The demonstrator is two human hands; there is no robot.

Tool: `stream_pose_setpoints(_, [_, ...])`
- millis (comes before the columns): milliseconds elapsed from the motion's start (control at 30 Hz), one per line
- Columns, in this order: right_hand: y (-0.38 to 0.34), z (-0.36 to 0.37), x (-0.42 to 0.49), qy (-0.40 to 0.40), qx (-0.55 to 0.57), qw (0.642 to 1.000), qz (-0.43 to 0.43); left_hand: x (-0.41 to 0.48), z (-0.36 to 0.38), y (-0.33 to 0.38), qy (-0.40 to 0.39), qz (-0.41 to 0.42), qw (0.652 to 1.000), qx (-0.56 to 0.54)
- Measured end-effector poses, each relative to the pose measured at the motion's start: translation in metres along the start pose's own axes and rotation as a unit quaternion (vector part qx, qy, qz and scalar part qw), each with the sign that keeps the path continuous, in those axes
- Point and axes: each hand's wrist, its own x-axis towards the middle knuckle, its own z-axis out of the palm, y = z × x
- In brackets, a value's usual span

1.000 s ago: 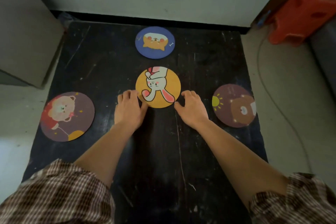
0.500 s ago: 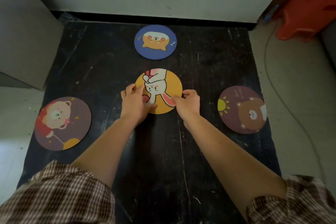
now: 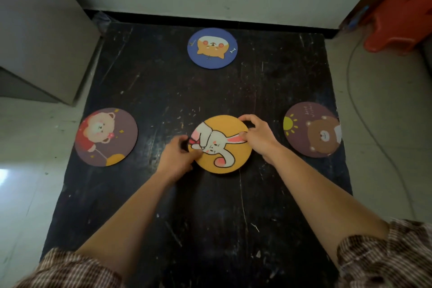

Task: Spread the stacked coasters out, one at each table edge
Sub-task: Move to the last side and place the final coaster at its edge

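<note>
In the head view, both hands are gripping the yellow rabbit coaster (image 3: 222, 145) near the middle of the black table (image 3: 210, 217). The left hand (image 3: 178, 159) is pinching the coaster's left rim, its fingers (image 3: 184, 141) curled closed over the edge with the thumb pressing on the printed face. The right hand (image 3: 259, 134) is clamping the right rim, its fingers (image 3: 245, 118) curling round the upper right edge while the thumb is lying across the rabbit's ear. Whether the coaster is lying flat or is lifted slightly cannot be told.

Three other coasters are lying flat, well apart from one another: the blue dog coaster (image 3: 212, 48) near the far edge, the purple bear coaster (image 3: 106, 137) at the left edge, and the brown bear coaster (image 3: 312, 129) at the right edge, its rim reaching the table's side. No containers are showing.

Compared with half a second ago, the yellow coaster is sitting nearer the person and its rabbit has turned, the ears now pointing right and down instead of toward the person. The hands have shifted with it, the right hand now wrapping further round the rim. The three outer coasters are keeping their places.

Checked sleeves (image 3: 385, 257) are covering the upper arms at the bottom of the view.
</note>
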Motion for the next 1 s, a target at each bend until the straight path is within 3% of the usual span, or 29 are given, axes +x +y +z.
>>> stream_pose_setpoints(133, [0.01,-0.003,-0.024,-0.067,-0.041,0.997,0.009,-0.033,0.003,-0.024,-0.021,-0.036,0.998,-0.047])
stream_pose_setpoints(267, [0.021,0.002,-0.046,-0.164,-0.091,0.982,0.0,-0.049,0.003,-0.043,-0.007,-0.015,1.0,0.014])
stream_pose_setpoints(433, [0.026,0.023,-0.067,-0.255,-0.159,0.954,-0.017,-0.071,0.016,-0.056,-0.062,0.02,0.997,0.052])
stream_pose_setpoints(567, [0.043,0.035,-0.081,-0.185,-0.127,0.974,-0.035,-0.088,0.022,-0.07,-0.04,0.017,0.994,0.1])
stream_pose_setpoints(700, [0.067,0.033,-0.098,-0.08,-0.099,0.992,0.003,-0.099,0.019,-0.092,-0.006,-0.004,0.997,0.081])
stream_pose_setpoints(900, [0.104,0.038,-0.137,0.013,-0.041,0.996,0.081,-0.121,0.016,-0.12,0.0,-0.031,1.0,0.001])
stream_pose_setpoints(1000, [0.119,0.05,-0.158,0.066,0.064,0.991,0.1,-0.133,0.017,-0.134,0.011,-0.043,0.998,-0.034])
